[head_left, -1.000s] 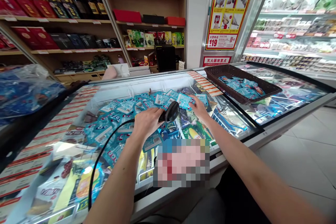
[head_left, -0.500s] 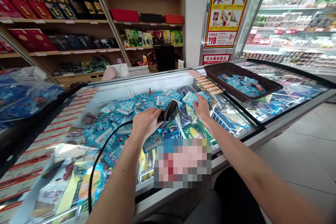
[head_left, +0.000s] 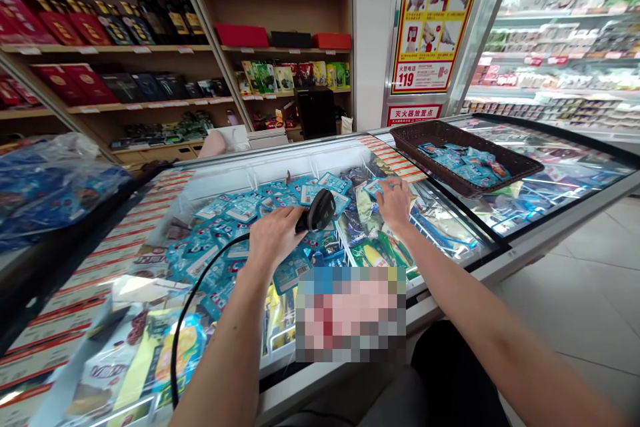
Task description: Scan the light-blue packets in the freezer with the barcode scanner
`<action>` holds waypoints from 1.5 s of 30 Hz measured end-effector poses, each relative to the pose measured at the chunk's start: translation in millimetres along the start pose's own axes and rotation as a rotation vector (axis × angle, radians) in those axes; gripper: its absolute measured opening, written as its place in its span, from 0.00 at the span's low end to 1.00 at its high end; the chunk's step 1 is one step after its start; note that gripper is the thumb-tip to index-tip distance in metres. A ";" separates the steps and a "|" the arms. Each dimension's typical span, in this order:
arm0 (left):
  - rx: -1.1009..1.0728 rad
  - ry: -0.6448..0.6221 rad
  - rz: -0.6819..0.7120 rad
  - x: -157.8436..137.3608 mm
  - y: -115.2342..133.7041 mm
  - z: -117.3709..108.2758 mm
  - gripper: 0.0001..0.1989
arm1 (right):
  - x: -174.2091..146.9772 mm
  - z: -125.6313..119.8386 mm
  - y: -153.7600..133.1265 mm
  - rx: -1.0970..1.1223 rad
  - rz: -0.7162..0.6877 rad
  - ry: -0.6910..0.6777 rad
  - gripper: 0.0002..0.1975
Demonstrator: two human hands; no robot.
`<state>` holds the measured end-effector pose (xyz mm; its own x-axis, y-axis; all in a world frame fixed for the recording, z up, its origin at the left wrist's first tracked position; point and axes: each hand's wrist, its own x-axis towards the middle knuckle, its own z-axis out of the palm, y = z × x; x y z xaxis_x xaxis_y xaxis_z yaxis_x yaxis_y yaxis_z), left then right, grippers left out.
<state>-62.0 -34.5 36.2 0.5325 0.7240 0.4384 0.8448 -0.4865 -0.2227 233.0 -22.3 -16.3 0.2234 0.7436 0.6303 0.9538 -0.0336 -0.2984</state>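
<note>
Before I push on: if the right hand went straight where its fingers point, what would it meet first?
Probably the blue packet at the right hand's fingers; past that, the line seems to run toward the freezer's back rim, though depth is unclear.

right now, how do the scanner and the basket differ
The scanner is gripped in the left hand, while the basket rests on the freezer. The scanner is small; the basket is much bigger, wide and shallow. The scanner trails a cord, whereas the basket is an open container with blue packets inside. Both are dark: the scanner black, the basket brown.
</note>
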 end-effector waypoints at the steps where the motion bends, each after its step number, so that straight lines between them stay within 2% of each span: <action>1: 0.000 0.006 -0.008 -0.3 -0.3 0.0 0.16 | -0.3 -2.3 -6.6 0.018 -0.028 -0.025 0.18; 4: -0.011 0.026 -0.034 -1.2 -1.7 0.4 0.16 | -0.6 -5.4 -27.0 0.047 -0.116 -0.131 0.19; 7: -0.027 0.042 -0.046 -1.8 -3.5 0.9 0.15 | 0.6 -1.2 -42.2 0.037 -0.175 -0.305 0.21; 10: -0.029 0.052 -0.041 -2.3 -4.9 1.1 0.15 | 2.7 5.4 -51.2 0.005 -0.157 -0.410 0.27; 13: -0.021 0.052 -0.038 -2.8 -5.2 0.9 0.14 | 2.2 10.0 -56.6 0.000 -0.121 -0.441 0.31; 18: -0.017 0.047 -0.041 -3.6 -5.0 1.3 0.15 | -4.2 19.3 -54.2 0.084 -0.094 -0.354 0.39; 22: -0.013 0.043 -0.022 -2.8 -4.6 2.2 0.15 | -2.9 29.1 -42.9 0.261 0.027 -0.306 0.38; 26: 0.002 0.024 -0.018 -1.9 -3.2 2.5 0.15 | 1.4 34.3 -33.8 0.574 0.139 -0.279 0.33; 28: 0.003 0.023 0.000 -1.8 -2.8 2.5 0.15 | 3.4 34.2 -31.1 0.753 0.143 -0.248 0.28; 30: -0.001 0.028 0.022 -1.6 -2.7 2.5 0.16 | 5.7 31.9 -29.1 0.837 0.110 -0.184 0.23; 32: -0.008 0.033 0.040 -1.1 -2.5 2.7 0.16 | 8.4 27.7 -27.1 0.821 0.060 -0.110 0.21; 35: -0.017 0.035 0.066 0.1 -0.9 3.5 0.16 | 12.4 21.0 -23.6 0.757 -0.008 -0.057 0.22; 41: -0.030 0.013 0.105 1.8 3.6 4.9 0.15 | 17.4 21.7 -16.9 0.737 0.005 -0.040 0.15; 45: -0.010 -0.006 0.103 1.7 5.0 4.0 0.15 | 19.8 24.5 -15.0 0.733 0.027 -0.045 0.15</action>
<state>-56.7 -33.8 32.4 0.6166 0.6730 0.4085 0.7852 -0.5630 -0.2578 218.2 9.3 -16.9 0.2215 0.7762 0.5903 0.5651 0.3912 -0.7264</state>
